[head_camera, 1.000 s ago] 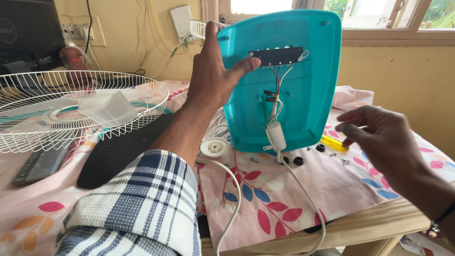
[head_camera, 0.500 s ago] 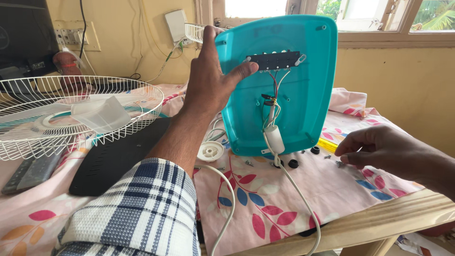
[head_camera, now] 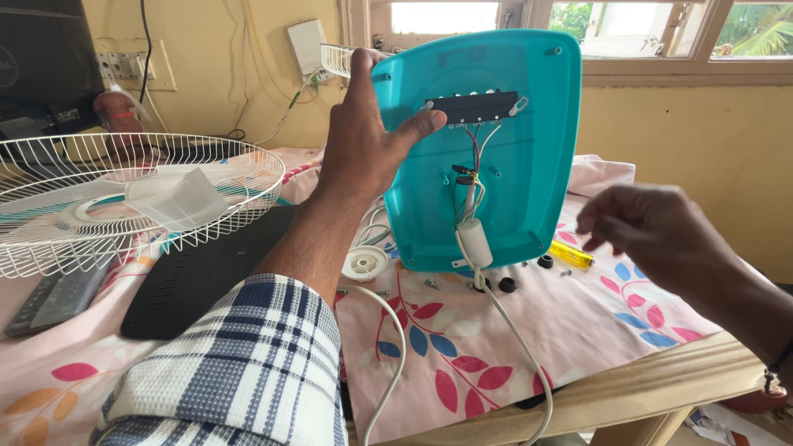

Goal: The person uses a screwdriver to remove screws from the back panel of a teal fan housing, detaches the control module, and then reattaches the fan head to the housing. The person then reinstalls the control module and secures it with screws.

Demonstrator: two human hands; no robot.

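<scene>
Since half a second ago, the right hand (head_camera: 652, 227) has lifted off the floral pink cloth (head_camera: 595, 330) and now hovers to the right of the turquoise plastic fan base panel (head_camera: 529, 165), fingers loosely curled and gripping nothing. That panel stands upright on the tabletop, held at its left edge by the left hand (head_camera: 363, 140), whose thumb presses near the black switch strip (head_camera: 475, 107) at the panel's top. Coloured wires run down from the strip to a white cord (head_camera: 504, 322) trailing over the cloth. Below the panel lie small black rubber feet (head_camera: 507, 285), loose screws and a yellow screwdriver handle (head_camera: 572, 253). Left of the panel sit a white wire fan guard (head_camera: 107, 206) and a black flat plate (head_camera: 198, 281).
</scene>
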